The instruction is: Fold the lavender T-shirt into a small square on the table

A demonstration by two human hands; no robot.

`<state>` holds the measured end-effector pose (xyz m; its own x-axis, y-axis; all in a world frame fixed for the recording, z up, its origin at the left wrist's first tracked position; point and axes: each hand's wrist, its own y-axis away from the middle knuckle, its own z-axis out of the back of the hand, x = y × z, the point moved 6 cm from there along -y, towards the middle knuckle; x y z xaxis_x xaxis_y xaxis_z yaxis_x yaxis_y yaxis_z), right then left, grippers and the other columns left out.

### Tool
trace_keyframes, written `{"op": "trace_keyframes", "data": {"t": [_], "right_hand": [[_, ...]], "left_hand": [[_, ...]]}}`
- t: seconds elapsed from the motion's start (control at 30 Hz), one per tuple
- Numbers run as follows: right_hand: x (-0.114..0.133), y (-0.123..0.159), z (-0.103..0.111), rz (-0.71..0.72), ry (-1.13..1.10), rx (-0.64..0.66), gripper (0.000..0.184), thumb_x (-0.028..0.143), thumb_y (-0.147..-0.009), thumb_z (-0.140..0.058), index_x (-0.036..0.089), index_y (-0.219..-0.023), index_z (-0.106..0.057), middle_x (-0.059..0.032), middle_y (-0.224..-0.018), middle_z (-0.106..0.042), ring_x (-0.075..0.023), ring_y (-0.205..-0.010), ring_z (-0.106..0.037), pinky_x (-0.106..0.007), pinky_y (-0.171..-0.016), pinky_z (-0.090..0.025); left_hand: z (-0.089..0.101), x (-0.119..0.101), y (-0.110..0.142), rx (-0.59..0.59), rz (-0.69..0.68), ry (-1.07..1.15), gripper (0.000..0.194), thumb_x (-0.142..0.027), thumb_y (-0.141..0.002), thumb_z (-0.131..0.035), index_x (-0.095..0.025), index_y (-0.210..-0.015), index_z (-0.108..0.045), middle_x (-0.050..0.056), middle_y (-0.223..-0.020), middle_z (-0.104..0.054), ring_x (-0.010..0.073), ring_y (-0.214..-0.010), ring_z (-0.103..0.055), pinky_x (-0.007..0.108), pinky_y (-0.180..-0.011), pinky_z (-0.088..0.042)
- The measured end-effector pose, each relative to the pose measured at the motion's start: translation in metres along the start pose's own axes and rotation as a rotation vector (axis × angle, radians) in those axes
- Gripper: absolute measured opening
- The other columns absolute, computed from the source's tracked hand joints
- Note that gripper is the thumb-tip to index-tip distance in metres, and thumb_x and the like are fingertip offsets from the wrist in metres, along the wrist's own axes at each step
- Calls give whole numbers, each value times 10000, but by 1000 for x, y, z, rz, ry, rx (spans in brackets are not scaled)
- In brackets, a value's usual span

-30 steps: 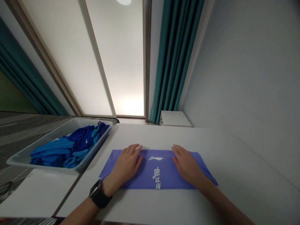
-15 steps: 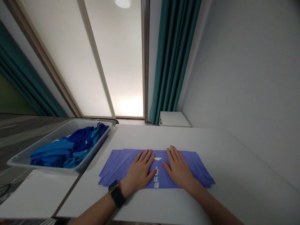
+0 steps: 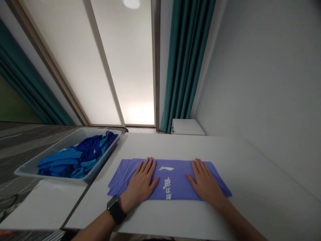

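Left hand (image 3: 141, 182): open, palm pressed flat on the folded purple garment (image 3: 177, 187), wristwatch (image 3: 116, 210) on its wrist.
Right hand (image 3: 205, 180): open, flat on the same garment.
Garment: lying toward six o'clock on the white table (image 3: 175, 214).
Grey plastic tray (image 3: 100, 160): at ten o'clock from the garment, holding heaped blue clothes (image 3: 77, 160).

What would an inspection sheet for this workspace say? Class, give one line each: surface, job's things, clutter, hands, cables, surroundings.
surface: white table
job's things: purple garment with white print, lying flat
clutter: grey plastic tray left of the table, heaped with blue clothes
hands: left hand with black watch and right hand flat on the garment
cables: unclear dark curve on the floor
surroundings: teal curtain, white cabinet
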<state>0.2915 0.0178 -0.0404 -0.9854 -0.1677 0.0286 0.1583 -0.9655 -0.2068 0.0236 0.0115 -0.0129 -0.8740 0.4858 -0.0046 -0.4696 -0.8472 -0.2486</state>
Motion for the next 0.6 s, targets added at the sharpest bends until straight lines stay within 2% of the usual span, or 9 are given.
{"op": "trace_keyframes", "data": {"t": [0.13,0.23,0.6], "right_hand": [[-1,0,0,3,-14,9,791,602,-967,-230,18,-1474,-396,-215,-1553,-333,-306,-1461,-261,-462,-1203,-204],[-3,0,0,2,-13,7,779,585,-969,-232,15,-1475,-390,-213,-1557,-326,-308,-1465,-250,-469,-1203,-197],[-5,-4,-3,0,-28,-10,780,593,-964,-227,26,-1472,-394,-208,-1554,-335,-307,-1464,-254,-475,-1200,-199]], "left_hand": [[2,37,23,-11,84,-54,659,-537,-998,-328,-133,-1518,-337,129,-1560,-356,265,-1452,-313,452,-1176,-293],[5,53,31,-8,108,-67,666,-550,-989,-340,-135,-1510,-361,121,-1557,-365,272,-1456,-303,445,-1170,-309],[4,59,27,11,255,-74,670,-557,-973,-336,-136,-1491,-395,143,-1556,-360,307,-1448,-315,497,-1157,-301]]}}
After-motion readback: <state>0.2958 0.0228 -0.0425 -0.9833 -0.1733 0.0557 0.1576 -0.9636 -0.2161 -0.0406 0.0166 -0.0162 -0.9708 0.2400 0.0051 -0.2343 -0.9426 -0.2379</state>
